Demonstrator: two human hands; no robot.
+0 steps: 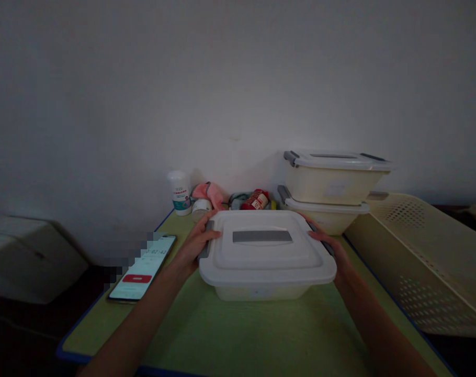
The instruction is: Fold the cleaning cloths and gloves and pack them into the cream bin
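A lidded plastic storage box (261, 264) with a white lid and a grey strip on top is in front of me, over the green table. My left hand (196, 241) grips its left end by the grey latch, thumb on the lid's edge. On the opposite end, my right hand (332, 248) is closed around the lid edge and the other grey latch, its fingers partly hidden. The lid sits on the box. What is inside cannot be seen.
Two similar boxes (332, 183) are stacked at the back right, beside a large cream basket (395, 251). A phone (142, 272) lies on the left of the table (238, 335). Along the wall stand a white bottle (180, 193), a small jar (201, 209), pink cloth (210, 193) and a red packet (257, 200).
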